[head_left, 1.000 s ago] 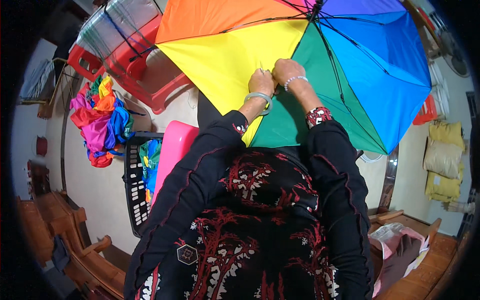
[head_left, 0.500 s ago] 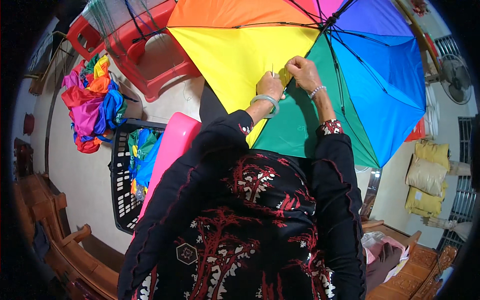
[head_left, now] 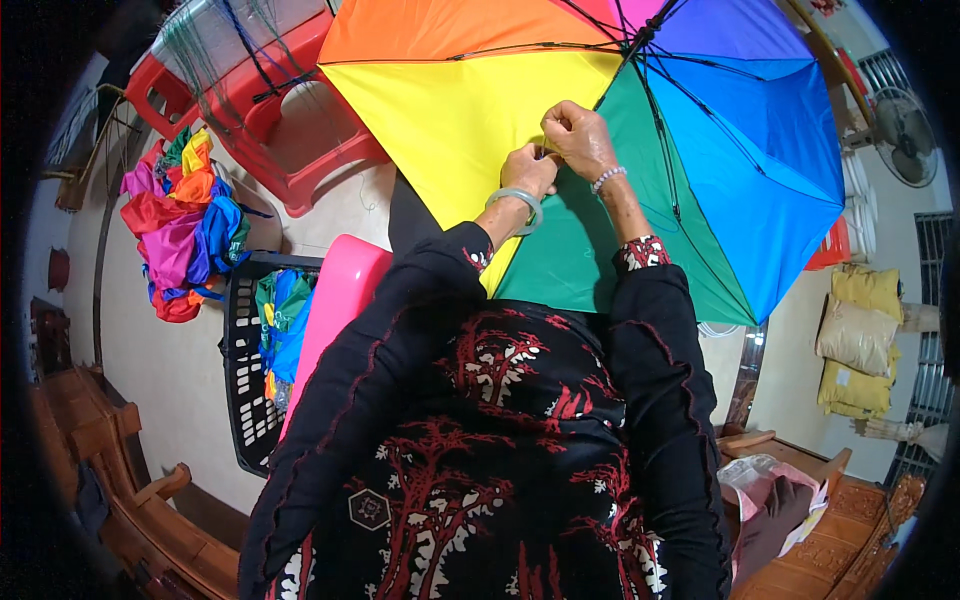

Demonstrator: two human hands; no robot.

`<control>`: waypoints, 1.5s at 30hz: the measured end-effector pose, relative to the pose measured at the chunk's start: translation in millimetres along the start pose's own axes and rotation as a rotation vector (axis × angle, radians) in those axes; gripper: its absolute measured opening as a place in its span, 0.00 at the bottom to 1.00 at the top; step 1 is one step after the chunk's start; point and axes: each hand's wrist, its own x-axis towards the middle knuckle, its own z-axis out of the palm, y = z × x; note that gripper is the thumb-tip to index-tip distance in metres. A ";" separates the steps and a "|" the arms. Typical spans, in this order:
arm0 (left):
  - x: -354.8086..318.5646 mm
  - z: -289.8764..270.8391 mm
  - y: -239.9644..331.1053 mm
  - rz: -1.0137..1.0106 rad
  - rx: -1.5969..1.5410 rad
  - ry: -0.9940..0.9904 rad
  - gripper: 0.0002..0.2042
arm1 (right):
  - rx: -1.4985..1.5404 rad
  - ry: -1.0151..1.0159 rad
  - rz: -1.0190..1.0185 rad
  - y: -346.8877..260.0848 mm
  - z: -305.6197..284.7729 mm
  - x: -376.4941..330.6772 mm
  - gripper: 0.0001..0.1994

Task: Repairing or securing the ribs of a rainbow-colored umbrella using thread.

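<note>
An open rainbow umbrella [head_left: 470,110] lies in front of me with its inner side up, its dark ribs meeting at the hub [head_left: 640,38]. My left hand [head_left: 530,172], with a pale bangle at its wrist, is closed on the umbrella at the seam between the yellow and green panels. Just beyond and to the right, my right hand [head_left: 582,138] is closed in a pinch beside the left fingertips. Whatever sits between its fingers is too small to make out. A beaded bracelet [head_left: 607,178] circles that wrist.
Red plastic stools [head_left: 290,170] stand far left, with dark threads [head_left: 215,60] hanging over them. Nearer are a heap of colourful folded fabric [head_left: 185,225], a black basket [head_left: 243,370] holding more, and a pink plastic seat [head_left: 340,300]. Yellow sacks [head_left: 858,340] and a fan [head_left: 905,137] are right.
My right hand has moved slightly left and up, nearer the left hand. The thin upright sliver seen by my left fingers no longer shows. The whole view has shifted a little.
</note>
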 end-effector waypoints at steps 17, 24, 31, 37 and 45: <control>-4.0 -1.5 5.3 0.033 0.051 0.137 0.10 | 0.677 0.159 0.698 33.9 -19.7 -47.8 0.06; -0.4 -4.6 6.2 -0.064 -0.091 0.088 0.08 | 0.804 0.234 0.667 30.3 -17.8 -53.1 0.03; -0.5 -6.4 5.8 -0.096 -0.198 0.054 0.07 | 0.603 0.303 0.571 20.5 -56.0 -38.6 0.06; 7.0 -8.4 2.2 -0.155 -0.186 0.015 0.08 | 0.637 0.635 0.285 -6.9 -126.5 -10.4 0.06; -0.2 -11.4 6.4 -0.190 -0.183 -0.067 0.09 | 0.682 0.702 0.326 13.3 -84.6 -36.7 0.05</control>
